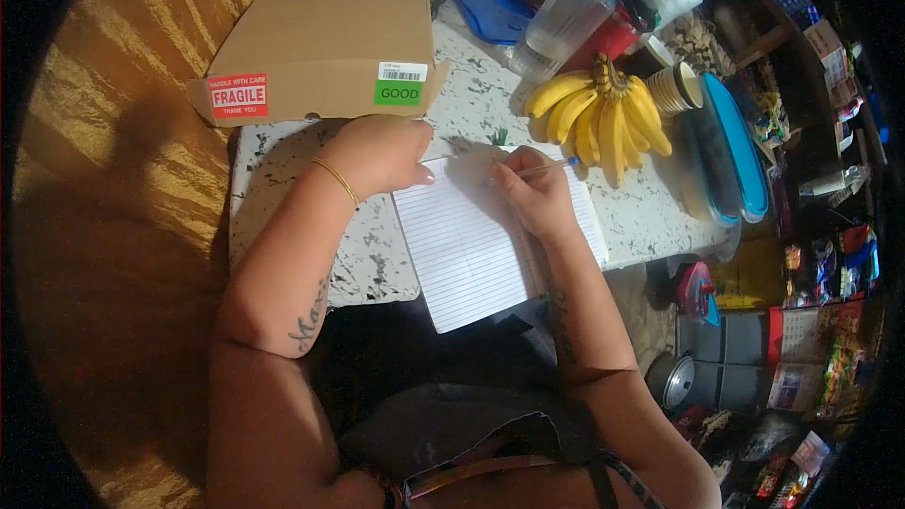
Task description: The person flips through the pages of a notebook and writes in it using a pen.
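Note:
An open notebook (467,245) with lined pages lies at the table's front edge, and no writing can be made out on it. My right hand (537,190) rests on its upper part, fingers closed around a clear pen (547,169) with a blue end pointing right. The pen's tip is hard to see. My left hand (386,153) lies by the notebook's upper left corner, close to the front of a cardboard box (330,38). Its thumb is apart from the fingers, which are partly hidden, and nothing shows in it.
Bananas (608,118) lie right of the notebook, beside stacked paper cups (674,90) and blue-lidded containers (731,146). A clear pitcher (570,24) with a blue lid stands behind. Shelves of packets line the right; a gold curtain (123,226) hangs left.

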A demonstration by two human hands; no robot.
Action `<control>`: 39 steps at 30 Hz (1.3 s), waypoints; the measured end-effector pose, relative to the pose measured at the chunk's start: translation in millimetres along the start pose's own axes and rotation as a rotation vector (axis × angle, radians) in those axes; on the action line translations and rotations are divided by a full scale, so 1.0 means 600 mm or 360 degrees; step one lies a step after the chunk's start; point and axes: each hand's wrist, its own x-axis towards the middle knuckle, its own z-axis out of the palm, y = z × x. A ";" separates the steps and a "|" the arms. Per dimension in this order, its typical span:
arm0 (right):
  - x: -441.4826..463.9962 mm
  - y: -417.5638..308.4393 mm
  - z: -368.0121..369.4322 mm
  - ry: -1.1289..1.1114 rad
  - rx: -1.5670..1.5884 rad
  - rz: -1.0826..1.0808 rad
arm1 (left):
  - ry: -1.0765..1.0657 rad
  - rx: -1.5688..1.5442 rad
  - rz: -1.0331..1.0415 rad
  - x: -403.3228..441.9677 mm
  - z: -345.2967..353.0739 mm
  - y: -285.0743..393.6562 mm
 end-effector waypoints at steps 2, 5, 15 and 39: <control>0.001 0.006 0.000 0.0020 -0.0032 -0.0027 | 0.0007 0.0004 0.0007 -0.001 0.000 -0.001; 0.004 0.013 0.000 0.0008 -0.0006 -0.0019 | 0.0013 0.0013 0.0019 -0.001 -0.001 0.001; -0.001 0.007 0.002 0.0064 0.0060 -0.0011 | 0.0011 -0.0012 -0.0011 -0.001 -0.001 0.004; -0.001 0.004 -0.005 0.0025 0.0066 -0.0105 | 0.0001 -0.0002 -0.0030 -0.001 -0.002 0.002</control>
